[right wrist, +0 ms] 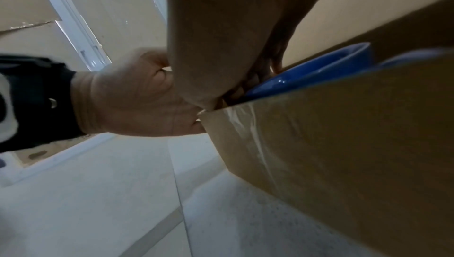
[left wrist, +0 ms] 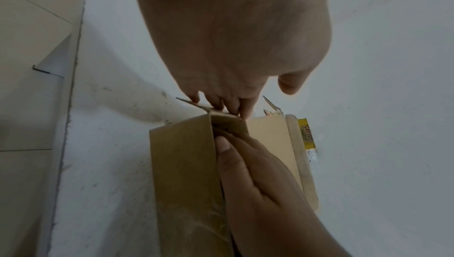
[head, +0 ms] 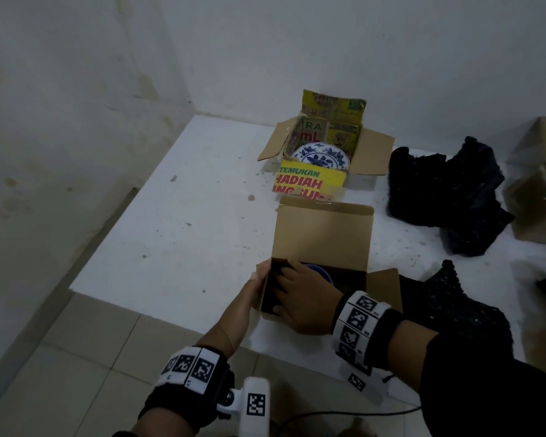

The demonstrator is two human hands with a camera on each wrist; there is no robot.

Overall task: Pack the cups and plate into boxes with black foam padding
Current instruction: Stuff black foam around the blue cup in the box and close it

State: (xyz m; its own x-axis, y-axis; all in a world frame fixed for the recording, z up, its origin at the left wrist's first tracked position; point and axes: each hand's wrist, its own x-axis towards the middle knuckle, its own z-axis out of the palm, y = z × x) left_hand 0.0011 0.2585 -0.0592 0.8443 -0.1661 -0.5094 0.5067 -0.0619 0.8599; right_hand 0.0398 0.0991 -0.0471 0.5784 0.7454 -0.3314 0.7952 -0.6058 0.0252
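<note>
The left hand (head: pixel 259 280) is gripping the box's (head: pixel 320 241) left edge. The right hand (head: pixel 300 298) is reaching inside, fingers pressing foam (head: pixel 270 291) beside the blue cup (right wrist: pixel 312 72); its grip is hidden.

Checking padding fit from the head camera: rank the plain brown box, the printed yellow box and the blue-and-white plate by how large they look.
1. plain brown box, though it sits nearer the camera, so this is unsure.
2. printed yellow box, flaps spread.
3. blue-and-white plate, lying inside the printed box, clearly smallest.
</note>
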